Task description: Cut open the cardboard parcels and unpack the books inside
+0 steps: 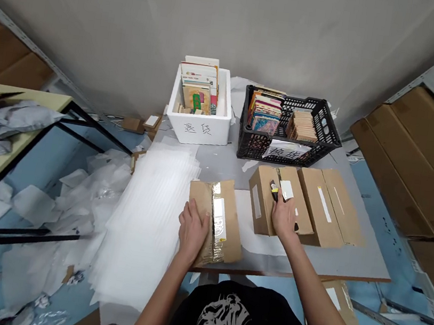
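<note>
My left hand (pixel 193 230) lies on the left part of a taped cardboard box (pixel 235 224), its fingers spread over the top. Clear tape and a white label run along the middle of that box. Above a second cardboard box (pixel 263 195) to the right, my right hand (pixel 284 215) is closed around a black and yellow utility knife (pixel 275 191). Its front end points away from me, and the dark rear end shows below the palm. Whether its blade is out I cannot tell. White labels are stuck on this second box.
Another cardboard box (pixel 325 210) stands right of the second. White foam sheets (pixel 143 227) are stacked on the left. Behind are a white foam bin (pixel 205 130) and a black crate (pixel 249 146), both holding books. Packing scraps (pixel 86 203) litter the floor.
</note>
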Action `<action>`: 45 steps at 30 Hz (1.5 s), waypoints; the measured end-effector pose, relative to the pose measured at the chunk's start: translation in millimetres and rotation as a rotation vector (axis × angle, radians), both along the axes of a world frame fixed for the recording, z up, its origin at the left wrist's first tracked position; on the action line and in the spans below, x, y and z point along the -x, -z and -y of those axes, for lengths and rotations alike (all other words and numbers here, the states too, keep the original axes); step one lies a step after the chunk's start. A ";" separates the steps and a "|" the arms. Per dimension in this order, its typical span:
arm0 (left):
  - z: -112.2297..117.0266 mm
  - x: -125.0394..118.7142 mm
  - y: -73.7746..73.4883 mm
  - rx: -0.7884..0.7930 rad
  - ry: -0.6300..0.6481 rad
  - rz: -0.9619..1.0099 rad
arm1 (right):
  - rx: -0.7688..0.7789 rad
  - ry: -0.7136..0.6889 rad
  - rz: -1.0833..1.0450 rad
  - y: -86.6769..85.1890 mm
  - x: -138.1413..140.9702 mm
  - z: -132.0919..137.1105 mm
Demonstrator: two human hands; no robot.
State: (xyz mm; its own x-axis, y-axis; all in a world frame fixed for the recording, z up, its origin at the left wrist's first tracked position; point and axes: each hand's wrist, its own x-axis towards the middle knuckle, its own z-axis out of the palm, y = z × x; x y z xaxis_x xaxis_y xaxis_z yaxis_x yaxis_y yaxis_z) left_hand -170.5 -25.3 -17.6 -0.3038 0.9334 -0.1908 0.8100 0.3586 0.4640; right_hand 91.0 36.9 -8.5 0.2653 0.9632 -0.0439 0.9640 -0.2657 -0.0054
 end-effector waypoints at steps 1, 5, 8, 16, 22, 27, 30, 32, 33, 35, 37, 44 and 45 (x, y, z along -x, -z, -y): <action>3.0 -3.3 1.7 0.002 0.001 -0.015 | -0.030 -0.012 0.005 7.3 -0.6 -2.0; 13.6 -15.5 11.9 0.012 -0.004 -0.092 | -0.186 -0.109 -0.065 9.5 7.6 7.2; 16.7 -20.9 15.9 -0.001 -0.027 -0.155 | -0.142 -0.345 -0.311 10.0 39.9 24.9; 20.7 -24.2 6.6 0.060 -0.044 -0.275 | 0.074 -0.402 -0.517 49.4 119.4 51.9; 6.7 -30.2 -13.1 0.182 -0.013 -0.269 | 0.153 -0.405 -0.429 42.9 115.3 47.4; 1.1 -6.8 -39.9 0.304 0.024 -0.012 | 0.175 -0.408 -0.439 41.5 116.0 46.7; 6.0 13.2 -45.9 0.336 0.040 0.153 | 0.186 -0.396 -0.443 41.6 117.1 44.8; 10.6 24.2 -44.2 0.301 0.064 0.240 | 0.197 -0.389 -0.440 40.9 118.6 43.1; 12.7 28.4 -42.4 0.272 0.074 0.276 | 0.202 -0.388 -0.435 40.4 119.4 42.3; 16.3 34.6 -38.2 0.227 0.082 0.350 | 0.208 -0.384 -0.421 39.3 120.5 40.9; 19.3 39.8 -33.7 0.190 0.088 0.430 | 0.213 -0.378 -0.405 38.6 119.4 39.8; 36.2 70.4 -11.2 0.107 -0.143 0.557 | 0.239 -0.391 -0.362 34.8 106.9 40.5; 38.7 73.3 -8.8 0.103 -0.110 0.505 | 0.239 -0.402 -0.365 33.3 107.5 41.5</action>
